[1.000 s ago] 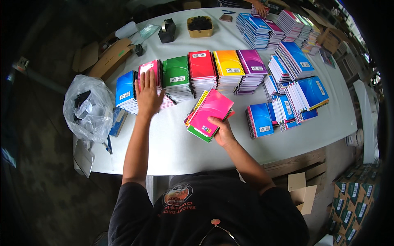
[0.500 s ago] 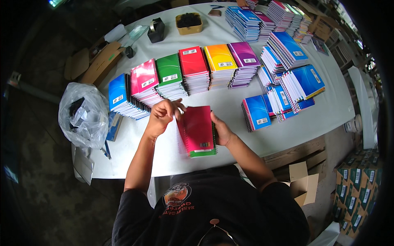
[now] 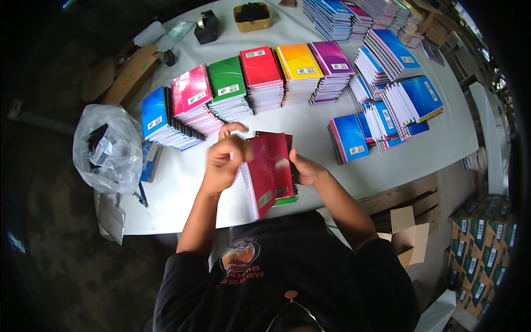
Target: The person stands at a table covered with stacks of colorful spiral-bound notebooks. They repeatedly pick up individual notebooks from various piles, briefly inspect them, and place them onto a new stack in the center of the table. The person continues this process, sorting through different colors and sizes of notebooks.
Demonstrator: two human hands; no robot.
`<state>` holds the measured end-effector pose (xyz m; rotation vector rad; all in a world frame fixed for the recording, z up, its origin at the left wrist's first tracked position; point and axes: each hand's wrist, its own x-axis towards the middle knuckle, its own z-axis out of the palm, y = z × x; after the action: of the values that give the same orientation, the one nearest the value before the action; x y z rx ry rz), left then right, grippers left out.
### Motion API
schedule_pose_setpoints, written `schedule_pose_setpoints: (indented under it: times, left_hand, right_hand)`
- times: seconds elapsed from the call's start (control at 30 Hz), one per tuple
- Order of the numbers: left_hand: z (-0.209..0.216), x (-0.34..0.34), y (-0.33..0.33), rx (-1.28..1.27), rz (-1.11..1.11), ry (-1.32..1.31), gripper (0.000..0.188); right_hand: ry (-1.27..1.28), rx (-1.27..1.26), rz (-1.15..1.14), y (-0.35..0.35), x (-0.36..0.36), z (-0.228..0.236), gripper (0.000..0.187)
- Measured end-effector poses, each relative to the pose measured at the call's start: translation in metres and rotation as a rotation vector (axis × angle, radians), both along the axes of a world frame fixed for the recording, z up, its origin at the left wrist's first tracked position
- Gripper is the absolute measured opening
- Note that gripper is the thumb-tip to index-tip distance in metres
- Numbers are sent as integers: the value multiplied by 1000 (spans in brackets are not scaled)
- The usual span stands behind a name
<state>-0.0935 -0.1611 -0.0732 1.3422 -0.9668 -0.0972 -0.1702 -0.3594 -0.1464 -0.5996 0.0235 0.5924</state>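
Observation:
My left hand [image 3: 225, 157], somewhat blurred, has its fingers curled at the upper left corner of a red spiral notebook [image 3: 260, 191]. That notebook is tilted, its white page edges showing on the left. It overlaps another red notebook [image 3: 283, 180], under which the edge of a green notebook [image 3: 286, 200] shows at the bottom. My right hand [image 3: 307, 169] grips the right side of this small pile, thumb on top and fingers hidden beneath. Beyond my hands, stacks of notebooks stand in a curved row: blue [image 3: 155, 113], pink [image 3: 191, 88], green [image 3: 226, 77], red [image 3: 258, 66], yellow [image 3: 298, 60] and purple [image 3: 332, 58].
Blue notebooks [image 3: 347, 135] lie in several piles on the right of the white table [image 3: 182, 182]. More stacks [image 3: 326, 22] stand at the far right. A plastic bag [image 3: 108, 149], a tape dispenser [image 3: 206, 27] and a yellow tub [image 3: 252, 17] are leftward. An open carton [image 3: 409, 238] sits below the right edge.
The upper red notebook has swung down and left, tilting off the pile and uncovering another red one. My left hand has come closer in, its fingers more curled. My right hand keeps its grip.

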Motion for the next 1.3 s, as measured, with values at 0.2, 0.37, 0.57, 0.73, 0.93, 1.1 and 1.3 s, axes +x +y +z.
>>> schedule_pose_setpoints:
  times: [0.2,0.37,0.57,0.73,0.93,1.1,1.3]
  left_hand:
    - [-50,-20,15,-259,-233,863,99]
    - [-86,-49,-1,205,78,658,104]
    - [-128,-53,-17,68,138,501,80]
    - [-169,-46,-15,278,191,402,73]
    - [-140,-51,-13,262,257,494,63]
    - [-15,27,67,813,674,-216,57]
    - [9,91,165,1052,947,-624,49]
  right_hand:
    - [-513,-498,-282,13,1,23,70]
    - [-638,-596,-446,17,-12,-24,81]
    - [-605,-701,-598,24,-16,-65,70]
    - [-552,-755,-684,32,-11,-88,67]
    - [-375,-792,-428,19,-8,-61,53]
    - [-9,-190,-372,33,-8,-21,41]
    - [12,-206,-256,45,6,4,38]
